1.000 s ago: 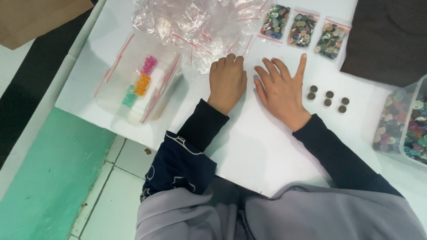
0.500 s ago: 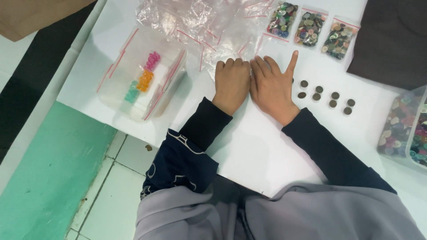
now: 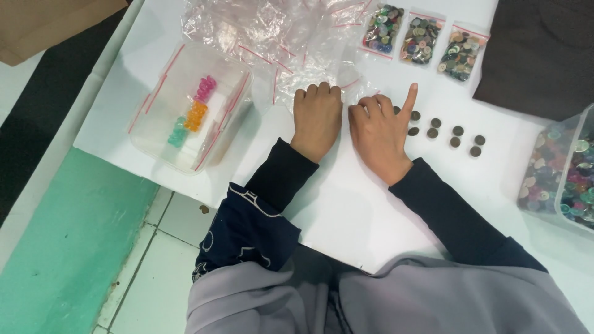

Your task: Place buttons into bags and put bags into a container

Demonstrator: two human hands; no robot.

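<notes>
Both hands down on white table (image 3: 346,210), side by side, holding nothing.

Clear tub (image 3: 185,105) with coloured buttons far left, pile of empty zip bags (image 3: 272,37) above the hands. Left hand (image 3: 317,120) curled into a loose fist; right hand (image 3: 378,133) curled, index finger out, just beside the dark buttons (image 3: 444,132) laid in rows.

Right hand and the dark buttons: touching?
Cannot tell. In the head view the right hand lies against the dark buttons and hides the nearest ones; no contact shows.
</notes>
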